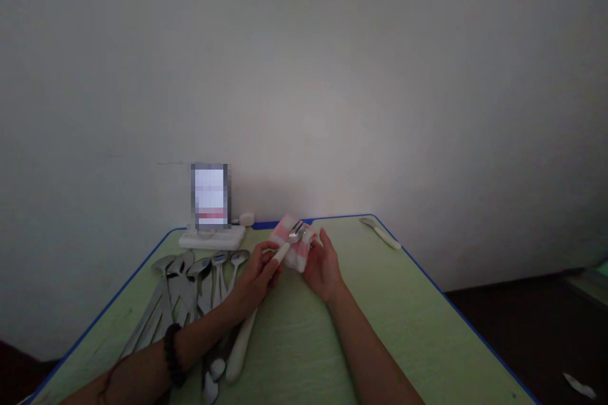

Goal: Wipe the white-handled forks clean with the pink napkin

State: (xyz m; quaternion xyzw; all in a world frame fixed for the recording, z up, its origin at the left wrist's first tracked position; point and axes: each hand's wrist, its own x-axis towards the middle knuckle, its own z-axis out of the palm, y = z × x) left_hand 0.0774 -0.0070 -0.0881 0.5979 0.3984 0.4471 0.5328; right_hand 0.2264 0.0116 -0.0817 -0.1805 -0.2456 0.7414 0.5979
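Note:
My left hand pinches a fork by its white handle, with the metal tines pointing up and away. Behind and under the tines lies a pink-and-white cloth, bunched up. My right hand holds the cloth from the right side, thumb raised, and its other fingers are partly hidden behind the fabric. Both hands are just above the middle of the green table. Beside and under my left forearm spreads a pile of metal spoons and other cutlery, partly covered by the arm. A thick white handle sticks out of that pile.
A device with a blurred screen stands on a white base at the back left, with a small white object beside it. One white-handled piece of cutlery lies near the back right corner. The green table has a blue edge and meets a wall.

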